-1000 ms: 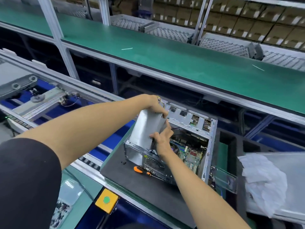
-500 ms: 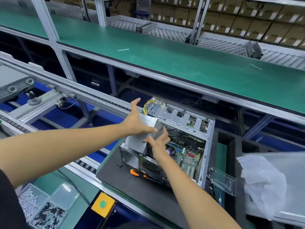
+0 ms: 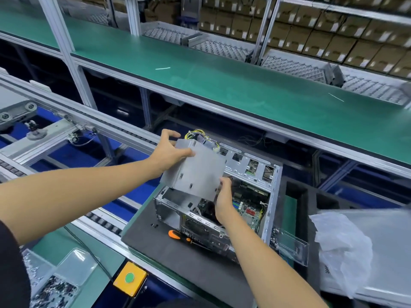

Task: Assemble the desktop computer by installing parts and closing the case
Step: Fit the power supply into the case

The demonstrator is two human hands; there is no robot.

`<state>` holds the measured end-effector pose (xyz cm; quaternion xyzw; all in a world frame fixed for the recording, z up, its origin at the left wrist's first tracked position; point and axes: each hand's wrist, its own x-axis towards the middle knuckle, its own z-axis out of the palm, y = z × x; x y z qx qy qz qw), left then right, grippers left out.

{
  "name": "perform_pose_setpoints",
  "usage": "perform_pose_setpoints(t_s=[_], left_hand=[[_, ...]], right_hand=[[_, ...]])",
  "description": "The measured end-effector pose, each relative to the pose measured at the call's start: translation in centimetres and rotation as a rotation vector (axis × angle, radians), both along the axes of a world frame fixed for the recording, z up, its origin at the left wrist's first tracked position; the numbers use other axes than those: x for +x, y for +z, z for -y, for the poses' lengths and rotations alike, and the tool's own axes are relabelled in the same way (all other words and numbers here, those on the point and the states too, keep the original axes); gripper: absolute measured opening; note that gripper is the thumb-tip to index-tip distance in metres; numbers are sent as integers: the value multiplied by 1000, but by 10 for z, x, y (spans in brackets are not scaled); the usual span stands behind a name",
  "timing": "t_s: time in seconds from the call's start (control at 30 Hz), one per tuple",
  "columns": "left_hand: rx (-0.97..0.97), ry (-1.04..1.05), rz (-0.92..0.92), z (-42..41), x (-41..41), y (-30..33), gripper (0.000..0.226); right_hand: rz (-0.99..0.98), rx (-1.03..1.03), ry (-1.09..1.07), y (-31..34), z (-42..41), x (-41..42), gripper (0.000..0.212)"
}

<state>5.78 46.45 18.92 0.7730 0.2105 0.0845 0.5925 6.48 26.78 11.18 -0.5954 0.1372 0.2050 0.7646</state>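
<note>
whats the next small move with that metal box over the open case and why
Probably lower the grey metal box into the empty corner bay of the open case. Both hands hold it tilted above that bay: left hand on its far corner, right hand at its near edge. Its yellow cables hang at the far end.

Both bare forearms extend forward, the left from lower left, the right from lower right. Left hand (image 3: 169,153): thumb laid forward, fingers (image 3: 171,133) curled above in a grasp. Right hand (image 3: 224,197): raised, back toward the viewer, fingertips gripping upward.
</note>
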Motion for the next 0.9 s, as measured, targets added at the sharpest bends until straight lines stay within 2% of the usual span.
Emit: perform_pose_setpoints(t_s=[0.07, 0.1, 0.23, 0.3, 0.37, 0.43, 0.5, 0.67, 0.77, 0.9], left_hand=[[-125, 36, 7, 2, 2, -2, 74], [-180, 29, 16, 3, 2, -5, 74], [-266, -143, -37, 11, 5, -17, 53], [-181, -160, -108, 19, 8, -23, 41], [85, -115, -169, 27, 8, -24, 40], [239, -140, -214, 38, 0, -23, 54], [235, -218, -285, 53, -8, -26, 73], [186, -323, -425, 72, -14, -38, 101], [245, -319, -406, 67, -10, -38, 103], [342, -348, -337, 61, -7, -39, 94]], right_hand=[[-4, 64, 212, 2, 10, 6, 42], [6, 87, 263, 4, 15, 10, 47], [6, -34, 339, 11, 37, 17, 60], [21, -125, 324, 13, 44, 14, 65], [100, -210, 246, 14, 44, 14, 61], [180, -338, 233, 17, 41, 12, 67], [181, -448, 230, 20, 37, 9, 80], [210, -763, 187, 27, 16, -7, 75], [207, -797, 137, 27, 6, -15, 68], [171, -801, 115, 26, -2, -19, 70]])
